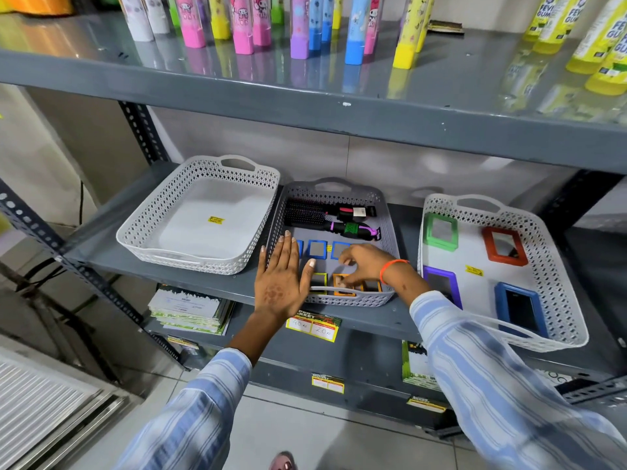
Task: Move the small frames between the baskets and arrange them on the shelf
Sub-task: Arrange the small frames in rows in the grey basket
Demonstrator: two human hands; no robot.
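The right hand (364, 262) is pinching a small orange-rimmed frame (343, 285) inside the grey perforated plastic basket (386, 228), while the left hand (283, 276) is lying flat and open-fingered over its left wall.

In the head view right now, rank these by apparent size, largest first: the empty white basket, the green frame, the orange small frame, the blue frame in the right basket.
1. Empty white basket, clearly largest.
2. Blue frame and green frame: the blue one looks bigger, but it is nearer the camera, so I won't separate them.
3. Orange small frame, smallest, partly under the right hand.
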